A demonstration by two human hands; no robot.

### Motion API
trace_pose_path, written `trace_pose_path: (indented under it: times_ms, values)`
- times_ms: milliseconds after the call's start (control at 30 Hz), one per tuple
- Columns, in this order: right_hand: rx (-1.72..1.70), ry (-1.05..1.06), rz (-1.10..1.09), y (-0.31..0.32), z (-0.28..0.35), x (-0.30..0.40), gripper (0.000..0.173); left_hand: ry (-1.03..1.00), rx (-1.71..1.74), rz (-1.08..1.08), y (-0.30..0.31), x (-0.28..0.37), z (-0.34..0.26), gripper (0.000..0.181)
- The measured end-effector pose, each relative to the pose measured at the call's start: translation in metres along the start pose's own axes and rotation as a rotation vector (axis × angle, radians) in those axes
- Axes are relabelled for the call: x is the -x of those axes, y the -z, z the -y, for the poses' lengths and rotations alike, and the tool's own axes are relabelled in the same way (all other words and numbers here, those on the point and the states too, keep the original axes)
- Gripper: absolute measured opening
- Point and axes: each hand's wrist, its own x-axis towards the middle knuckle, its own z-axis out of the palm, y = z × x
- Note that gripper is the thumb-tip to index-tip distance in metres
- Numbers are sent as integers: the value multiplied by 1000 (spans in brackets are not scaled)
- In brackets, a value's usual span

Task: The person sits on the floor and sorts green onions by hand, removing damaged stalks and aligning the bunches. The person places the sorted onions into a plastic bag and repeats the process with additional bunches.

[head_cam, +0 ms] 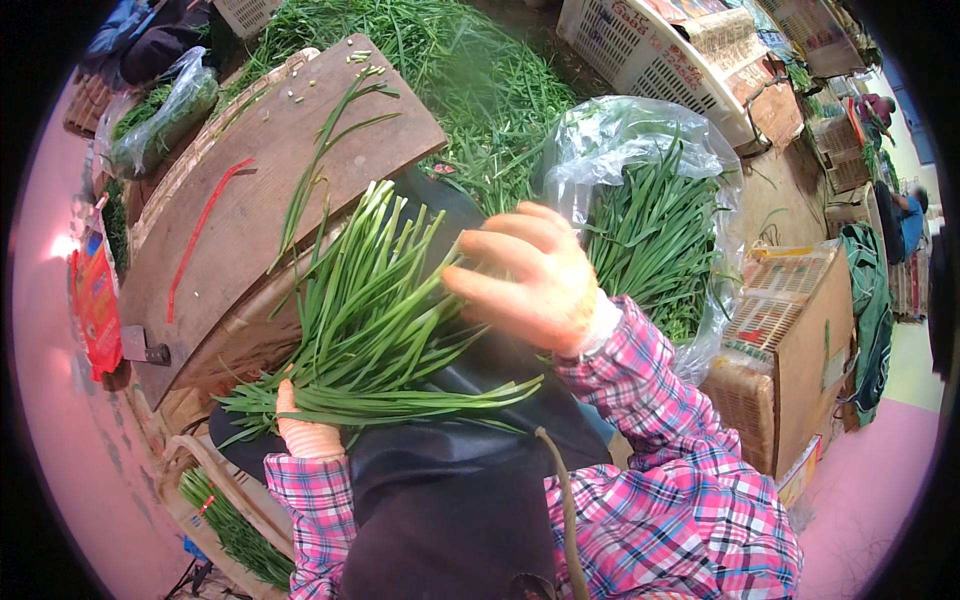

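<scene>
My left hand (304, 424), in an orange-palmed glove, is closed on the leafy end of a spread bunch of garlic chives (382, 300) above my dark apron (450, 480). The pale stem ends fan out up and to the right. My right hand (532, 274), gloved too, is raised at the right side of the stems with its fingers curled and apart; it is slightly blurred, and whether a stem lies between its fingertips is unclear. Beyond the bunch is a wooden board (262, 187) with loose leaves, cut stem bits and a red tie strip (196, 232).
A cleaver (142, 346) lies at the board's left corner. A large pile of green leaves (450, 82) lies ahead. An open plastic bag of chives (652, 232) stands right, beside crates (780, 300). A basket (176, 469) holds a tied bunch at lower left. People are at far right.
</scene>
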Motion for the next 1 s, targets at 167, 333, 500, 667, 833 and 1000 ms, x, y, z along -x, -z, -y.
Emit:
trace_pose_path:
  times_ms: [167, 333, 500, 667, 833, 1000]
  values:
    - [-83, 57, 237, -22, -20, -2, 23, -58, -134, -85, -2, 3, 0, 32]
    - [-669, -486, -125, -41, 3, 6, 7, -34, -11, -131, -11, 5, 1, 33]
    - [-1037, -1227, -496, -25, -33, 21, 14, -20, -8, -136, -3, -1, 0, 34]
    - [-528, -529, 554, 43, 17, 29, 29, -20, 22, -109, -13, 9, 1, 31]
    - [-203, -477, 836, 43, 19, 31, 11, -30, 49, -170, -15, 3, 0, 29]
    - [-109, -1087, -41, 35, -53, 65, 28, -73, -20, -89, -12, 4, -1, 29]
